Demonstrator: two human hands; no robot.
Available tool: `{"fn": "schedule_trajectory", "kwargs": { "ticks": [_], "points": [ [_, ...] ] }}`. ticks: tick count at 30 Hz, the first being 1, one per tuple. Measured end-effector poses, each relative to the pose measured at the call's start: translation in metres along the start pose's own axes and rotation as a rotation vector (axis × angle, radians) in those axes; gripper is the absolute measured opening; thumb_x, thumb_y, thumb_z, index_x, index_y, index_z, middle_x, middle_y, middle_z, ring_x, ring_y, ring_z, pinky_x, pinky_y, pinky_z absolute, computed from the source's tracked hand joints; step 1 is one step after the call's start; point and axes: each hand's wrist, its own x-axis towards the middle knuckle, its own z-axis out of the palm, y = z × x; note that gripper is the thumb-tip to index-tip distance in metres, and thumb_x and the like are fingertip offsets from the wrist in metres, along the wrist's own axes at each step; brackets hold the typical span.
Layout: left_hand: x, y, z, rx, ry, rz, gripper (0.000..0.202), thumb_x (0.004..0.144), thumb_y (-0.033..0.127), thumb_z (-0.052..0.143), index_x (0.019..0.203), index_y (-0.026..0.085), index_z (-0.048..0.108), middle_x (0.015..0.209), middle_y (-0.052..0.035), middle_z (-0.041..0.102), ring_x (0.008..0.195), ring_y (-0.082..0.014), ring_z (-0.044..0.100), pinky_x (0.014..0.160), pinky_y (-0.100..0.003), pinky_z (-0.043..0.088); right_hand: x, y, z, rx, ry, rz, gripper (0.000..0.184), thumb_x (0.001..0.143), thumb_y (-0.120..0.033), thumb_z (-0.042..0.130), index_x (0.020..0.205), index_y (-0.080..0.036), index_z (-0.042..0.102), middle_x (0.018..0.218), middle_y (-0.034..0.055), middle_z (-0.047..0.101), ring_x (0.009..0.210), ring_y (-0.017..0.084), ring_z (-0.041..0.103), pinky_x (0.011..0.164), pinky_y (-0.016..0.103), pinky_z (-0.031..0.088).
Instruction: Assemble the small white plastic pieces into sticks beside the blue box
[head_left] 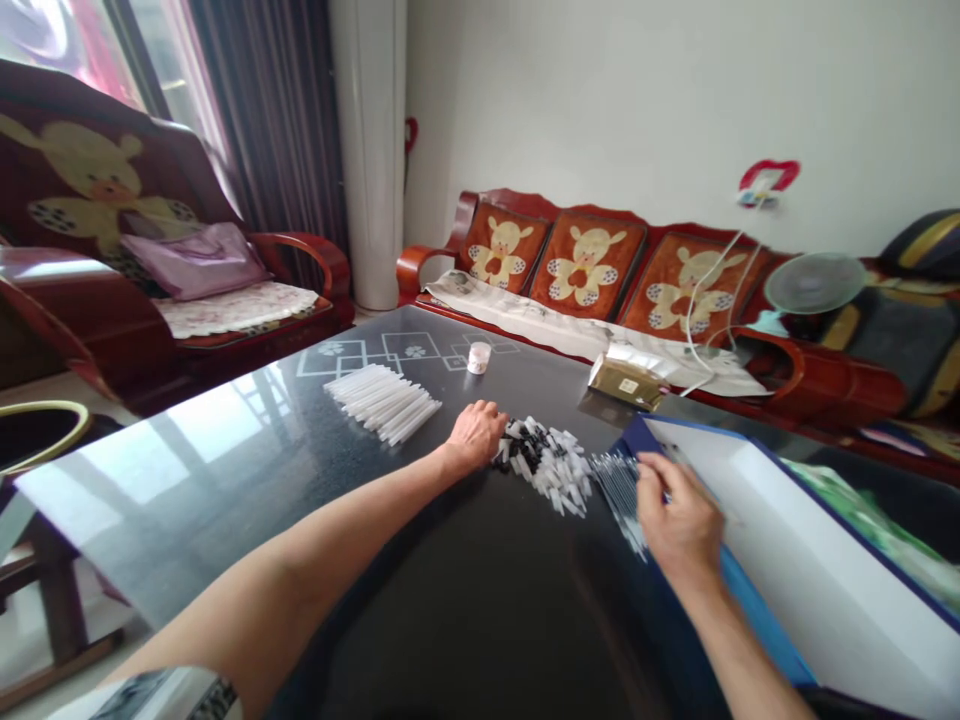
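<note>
My left hand is at the left edge of a pile of small white and black plastic pieces, like pen caps. Its fingers are curled, and the tips are hidden, so what they hold does not show. My right hand is closed in a pinch beside a row of thin grey rods that look like pen refills. Whatever is between its fingers cannot be made out. Beyond my left forearm lies a neat row of white tubes, like pen barrels.
The dark glossy table carries a small white roll and a tissue pack. An open blue box with a white inside stands at the right. A wooden sofa, an armchair and a fan surround the table.
</note>
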Motion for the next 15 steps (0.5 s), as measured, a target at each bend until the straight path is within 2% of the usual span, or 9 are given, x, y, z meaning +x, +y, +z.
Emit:
{"fn": "schedule_trajectory", "kwargs": {
  "ticks": [3, 6, 10, 15],
  "points": [
    [-0.007, -0.027, -0.017, 0.065, -0.049, -0.094, 0.025, 0.084, 0.008, 0.040, 0.094, 0.014, 0.062, 0.094, -0.0122, 0.059, 0.092, -0.0231, 0.054, 0.081, -0.037, 0.044, -0.035, -0.031, 0.021, 0.128, -0.075, -0.119, 0.022, 0.087, -0.021, 0.045, 0.098, -0.018, 0.064, 0.093, 0.0096, 0.067, 0.087, 0.020, 0.063, 0.081, 0.032, 0.050],
    [-0.027, -0.051, -0.026, 0.112, -0.069, -0.147, 0.027, 0.084, 0.006, 0.037, 0.094, 0.011, 0.061, 0.097, -0.0145, 0.059, 0.094, -0.0250, 0.053, 0.080, -0.038, 0.043, -0.055, -0.040, 0.031, 0.152, -0.145, -0.189, 0.024, 0.087, -0.016, 0.045, 0.102, -0.019, 0.063, 0.097, 0.0095, 0.066, 0.091, 0.021, 0.062, 0.085, 0.035, 0.048],
    [-0.059, -0.064, -0.019, 0.139, -0.085, -0.162, 0.025, 0.085, 0.014, 0.040, 0.101, 0.012, 0.059, 0.106, -0.0150, 0.057, 0.104, -0.0276, 0.050, 0.084, -0.040, 0.042, -0.060, -0.038, 0.034, 0.131, -0.175, -0.232, 0.024, 0.086, -0.013, 0.045, 0.100, -0.018, 0.063, 0.094, 0.0084, 0.067, 0.089, 0.020, 0.063, 0.084, 0.035, 0.048],
    [-0.078, -0.062, -0.003, 0.100, -0.009, -0.165, 0.027, 0.087, 0.019, 0.039, 0.107, 0.015, 0.058, 0.122, -0.0132, 0.052, 0.119, -0.0266, 0.042, 0.093, -0.041, 0.039, -0.057, -0.037, 0.037, 0.110, -0.192, -0.225, 0.024, 0.085, -0.013, 0.044, 0.096, -0.018, 0.065, 0.090, 0.0082, 0.067, 0.086, 0.020, 0.063, 0.082, 0.034, 0.048]
  ]
}}
